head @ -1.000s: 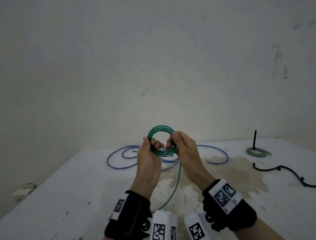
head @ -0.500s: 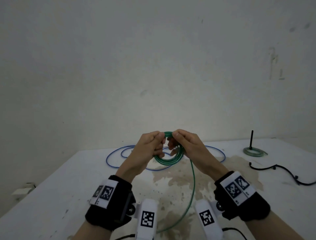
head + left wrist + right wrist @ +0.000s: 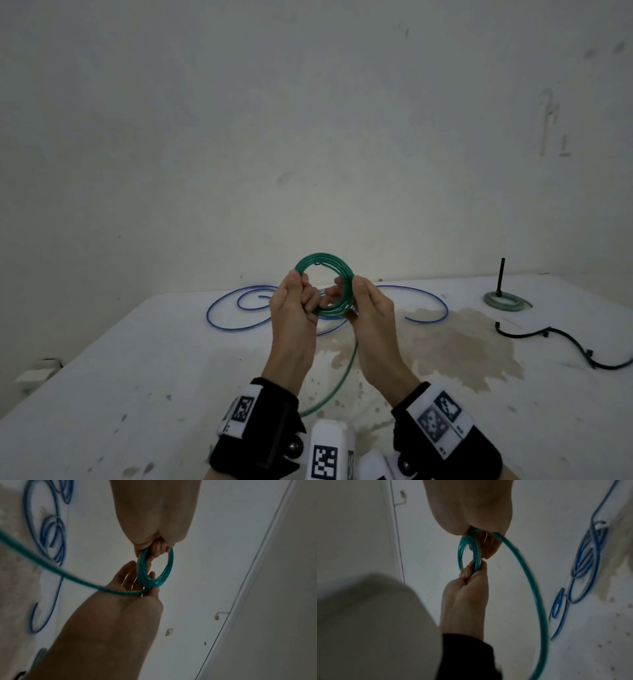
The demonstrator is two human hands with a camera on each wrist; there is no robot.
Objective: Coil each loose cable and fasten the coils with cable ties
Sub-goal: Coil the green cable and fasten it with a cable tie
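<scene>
A green cable is wound into a small upright coil, held in the air above the table. My left hand grips the coil's left side, fingers curled through the ring. My right hand pinches the right side, where the loose green tail runs down toward my wrists. In the left wrist view the coil sits between both hands. In the right wrist view the coil is pinched and the tail sweeps down in a wide arc. A loose blue cable lies on the table behind.
The white table has a brown stain at the centre right. A black cable lies at the right. A flat roll on a black post stands at the back right. A pale wall rises behind the table.
The coil has gone from tilted low under my fingers to upright and higher. Both hands have turned palms inward and my wrists have drawn closer. The green tail has swung left.
</scene>
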